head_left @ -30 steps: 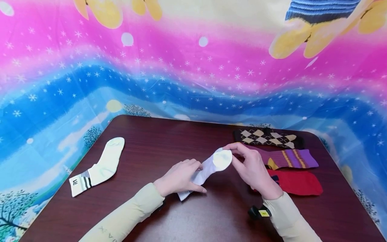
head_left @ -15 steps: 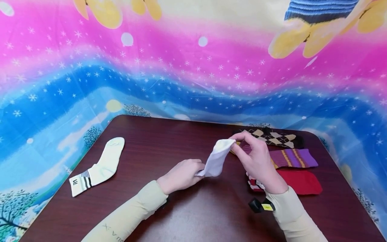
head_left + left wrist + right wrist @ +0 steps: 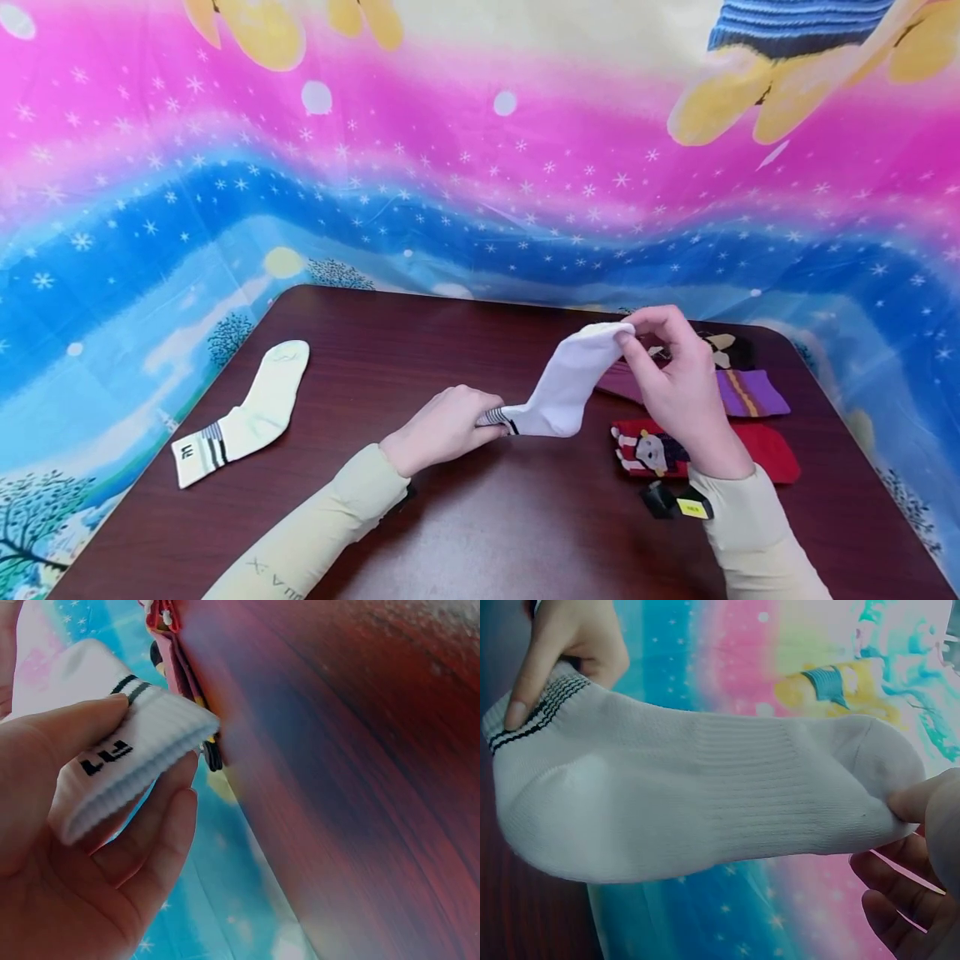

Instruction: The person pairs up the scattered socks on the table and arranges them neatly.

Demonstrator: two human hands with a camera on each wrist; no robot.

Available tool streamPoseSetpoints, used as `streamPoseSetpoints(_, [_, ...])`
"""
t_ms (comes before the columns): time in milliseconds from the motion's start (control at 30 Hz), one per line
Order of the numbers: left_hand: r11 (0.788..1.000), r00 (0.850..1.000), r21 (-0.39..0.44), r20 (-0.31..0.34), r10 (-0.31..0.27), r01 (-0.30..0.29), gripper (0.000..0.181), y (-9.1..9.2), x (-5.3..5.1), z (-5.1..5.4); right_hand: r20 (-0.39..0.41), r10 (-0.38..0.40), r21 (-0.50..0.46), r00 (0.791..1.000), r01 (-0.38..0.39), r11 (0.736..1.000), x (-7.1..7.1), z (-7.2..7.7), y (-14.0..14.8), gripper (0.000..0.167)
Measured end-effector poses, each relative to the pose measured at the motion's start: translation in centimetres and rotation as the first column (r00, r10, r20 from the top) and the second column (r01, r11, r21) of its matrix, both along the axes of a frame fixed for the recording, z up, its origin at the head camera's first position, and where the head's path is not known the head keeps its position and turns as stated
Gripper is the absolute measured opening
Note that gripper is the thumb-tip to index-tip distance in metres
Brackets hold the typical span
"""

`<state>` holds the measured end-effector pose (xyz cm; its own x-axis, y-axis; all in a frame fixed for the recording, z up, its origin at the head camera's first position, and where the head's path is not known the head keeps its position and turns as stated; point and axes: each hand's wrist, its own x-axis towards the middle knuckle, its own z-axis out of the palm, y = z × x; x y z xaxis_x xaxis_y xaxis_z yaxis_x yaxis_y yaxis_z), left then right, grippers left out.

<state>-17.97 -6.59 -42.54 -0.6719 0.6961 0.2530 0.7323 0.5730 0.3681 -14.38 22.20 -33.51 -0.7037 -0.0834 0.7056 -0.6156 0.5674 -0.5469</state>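
Note:
A white sock [image 3: 562, 387] with dark stripes at its cuff is stretched between both hands above the table. My left hand [image 3: 447, 427] pinches the cuff, thumb on top and fingers below. In the left wrist view the ribbed cuff [image 3: 142, 750] shows black lettering and two dark stripes. My right hand [image 3: 678, 379] pinches the toe end between thumb and forefinger. The right wrist view shows the sock's heel [image 3: 562, 817] hanging down and the right hand [image 3: 911, 877] at the toe. A similar white sock [image 3: 255, 400] lies flat at the table's left.
On the right of the dark wooden table [image 3: 360, 350] lie a red sock with a cartoon figure [image 3: 761, 450], a purple sock with yellow stripes [image 3: 757, 392] and an argyle sock [image 3: 723, 346], partly behind the right hand. A printed cloth [image 3: 465, 183] hangs around the table.
The white sock has been lifted and drawn out to the right and up. My right hand has moved right with the toe; my left hand has gone from lying over the sock to pinching its cuff.

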Motion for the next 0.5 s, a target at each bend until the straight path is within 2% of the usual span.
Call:
streamPoseSetpoints(200, [1.000,1.000,0.023,0.015,0.001,-0.002,0.018,0.0,-0.2,0.0,0.017,-0.072,0.005,0.997,0.072,0.997,0.4,0.1,1.6,0.036])
streamPoseSetpoints(300, [0.999,1.000,0.037,0.024,-0.003,0.003,0.017,0.1,-0.5,0.1,0.048,-0.125,-0.011,0.991,0.126,0.992,0.5,0.1,2.4,0.030])
streamPoseSetpoints(500, [0.998,0.999,0.064,0.028,0.018,-0.019,0.015,0.2,-1.0,0.8,0.060,-0.201,-0.042,0.978,0.204,0.978,0.7,-0.1,3.9,0.019])
